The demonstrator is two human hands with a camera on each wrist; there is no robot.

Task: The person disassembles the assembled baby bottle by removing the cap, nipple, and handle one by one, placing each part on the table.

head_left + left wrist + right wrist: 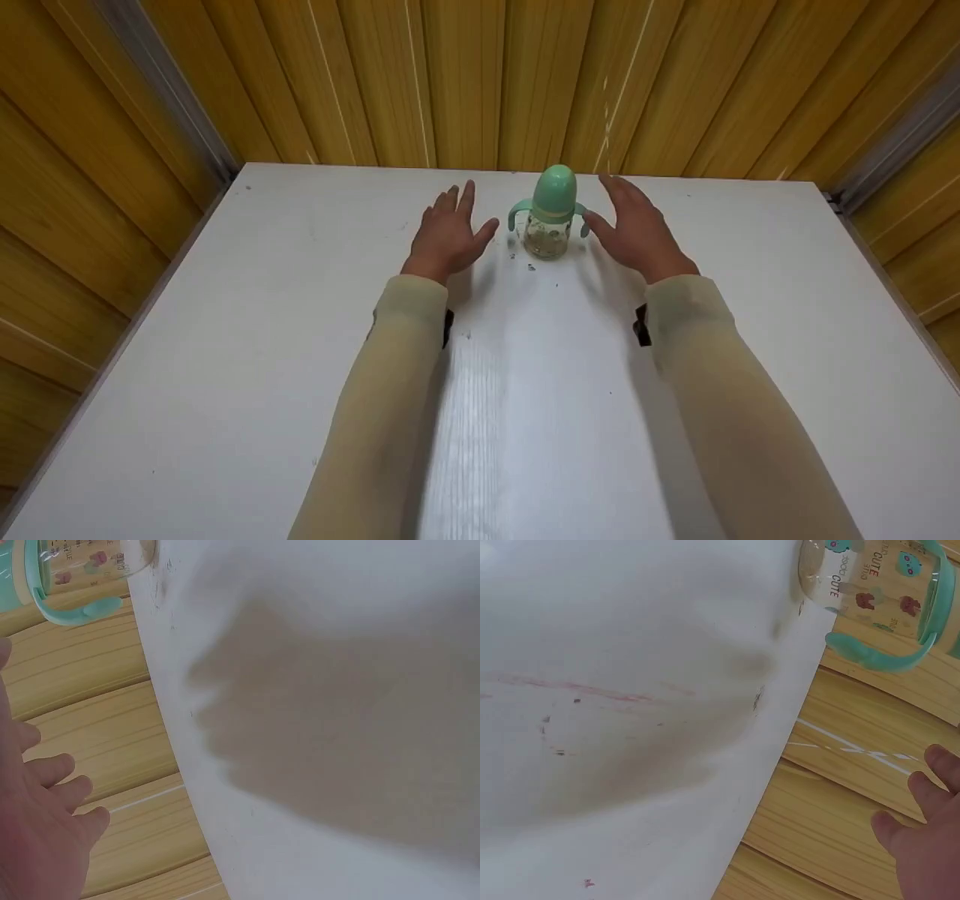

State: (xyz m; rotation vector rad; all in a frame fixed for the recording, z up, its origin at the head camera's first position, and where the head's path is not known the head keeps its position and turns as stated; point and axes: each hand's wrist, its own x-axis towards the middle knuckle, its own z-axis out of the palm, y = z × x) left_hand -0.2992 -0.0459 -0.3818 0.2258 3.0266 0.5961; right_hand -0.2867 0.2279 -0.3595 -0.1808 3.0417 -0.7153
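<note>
A baby bottle (547,234) with a mint-green domed cap and two side handles stands upright near the table's far edge. Its clear body carries small printed figures and the word CUTE, seen in the right wrist view on the bottle (870,585). To its left, my left hand (448,236) is held with fingers spread and straight, a short gap from the handle. On the other side my right hand (637,229) has extended fingers, the thumb tip right by the right handle (582,217). Neither hand grips anything. In the left wrist view part of the bottle (86,562) shows at the top corner.
The white table (225,375) bears small dark specks and, in the right wrist view, faint reddish streaks (592,688). Behind its far edge rises a yellow wood-grain panel wall (465,82). Similar panels stand at both sides.
</note>
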